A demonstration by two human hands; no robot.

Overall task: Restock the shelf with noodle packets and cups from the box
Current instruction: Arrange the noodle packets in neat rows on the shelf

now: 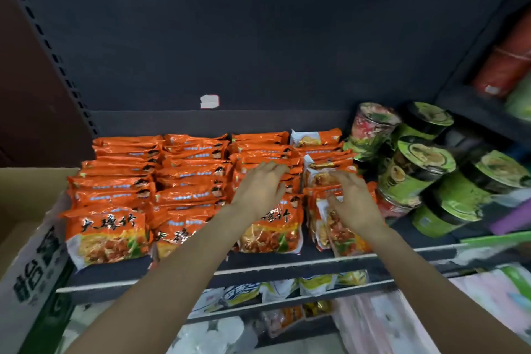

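we stand the packets (pixel 184 178) in rows on the shelf (pixel 258 269) so labels face out — our left hand (pixel 260 188) steadies one row, fingers relaxed, while our right hand (pixel 355 204) grips a packet; box (pixel 26 227) waits left.

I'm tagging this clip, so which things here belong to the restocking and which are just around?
Job: orange foil noodle packets, green paper noodle cups, brown cardboard box, dark metal shelf, left hand, right hand.

Around: white label on the back panel, yellow packets below, red rolls upper right.
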